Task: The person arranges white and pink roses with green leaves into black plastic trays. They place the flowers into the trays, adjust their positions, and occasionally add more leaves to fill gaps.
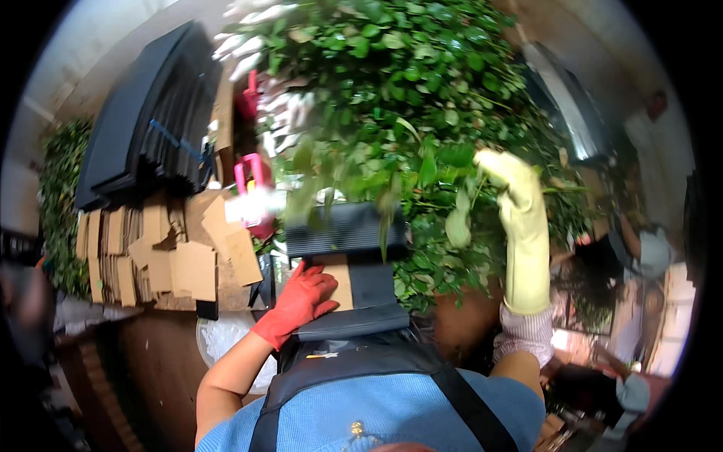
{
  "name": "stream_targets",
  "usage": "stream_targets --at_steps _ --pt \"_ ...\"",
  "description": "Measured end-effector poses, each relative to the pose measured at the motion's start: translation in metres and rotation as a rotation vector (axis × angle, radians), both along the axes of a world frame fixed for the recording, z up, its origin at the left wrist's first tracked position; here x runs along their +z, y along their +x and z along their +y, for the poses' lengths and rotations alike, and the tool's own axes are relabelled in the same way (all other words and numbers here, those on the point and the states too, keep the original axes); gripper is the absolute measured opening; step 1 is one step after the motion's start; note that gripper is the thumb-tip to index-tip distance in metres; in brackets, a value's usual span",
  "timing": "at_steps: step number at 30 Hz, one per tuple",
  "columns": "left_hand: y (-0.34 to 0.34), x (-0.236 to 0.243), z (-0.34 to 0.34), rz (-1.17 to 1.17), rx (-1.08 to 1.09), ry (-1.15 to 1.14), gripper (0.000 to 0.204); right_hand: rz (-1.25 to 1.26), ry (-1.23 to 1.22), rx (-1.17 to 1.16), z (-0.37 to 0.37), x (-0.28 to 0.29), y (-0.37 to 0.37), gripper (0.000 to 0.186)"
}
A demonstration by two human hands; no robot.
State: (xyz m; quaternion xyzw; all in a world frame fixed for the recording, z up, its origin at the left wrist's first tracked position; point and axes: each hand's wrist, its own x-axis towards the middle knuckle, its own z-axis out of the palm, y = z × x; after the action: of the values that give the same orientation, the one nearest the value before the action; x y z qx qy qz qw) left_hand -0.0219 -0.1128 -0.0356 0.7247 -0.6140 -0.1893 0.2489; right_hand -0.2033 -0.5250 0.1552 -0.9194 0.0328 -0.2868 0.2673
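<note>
In a red rubber glove, my left hand (305,295) lies with spread fingers on a piece of brown cardboard (337,280) over a dark sheet. A black corrugated sheet (339,230) stands just beyond those fingertips, and a folded dark edge (350,322) lies nearer my body. My right hand (501,169), in a long pale yellow glove, is raised at the right with its fingers closed around a leafy rose stem (433,162). Blurred leaves stretch leftward above the corrugated sheet, toward a smeared white bloom (260,205); motion hides how they join.
A large heap of leafy stems (422,83) covers the far side, white blooms (286,113) at its left. Cut cardboard pieces (158,256) and stacked black sheets (151,120) stand left, near pink holders (251,177). A bin with clear plastic (226,339) is below. Other people (640,248) are at right.
</note>
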Motion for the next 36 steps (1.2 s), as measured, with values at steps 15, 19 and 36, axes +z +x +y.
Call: stream_targets --at_steps 15,19,36 --pt "0.015 0.015 0.0 0.286 -0.072 0.125 0.08 1.096 -0.015 -0.307 0.036 -0.073 -0.064 0.026" --pt "0.018 0.002 0.002 0.204 -0.145 0.078 0.056 1.308 -0.135 -0.133 0.033 -0.067 0.021 0.019" --pt "0.011 0.019 -0.006 0.065 -0.201 0.228 0.034 0.466 -0.889 -0.457 -0.064 0.046 0.288 0.035"
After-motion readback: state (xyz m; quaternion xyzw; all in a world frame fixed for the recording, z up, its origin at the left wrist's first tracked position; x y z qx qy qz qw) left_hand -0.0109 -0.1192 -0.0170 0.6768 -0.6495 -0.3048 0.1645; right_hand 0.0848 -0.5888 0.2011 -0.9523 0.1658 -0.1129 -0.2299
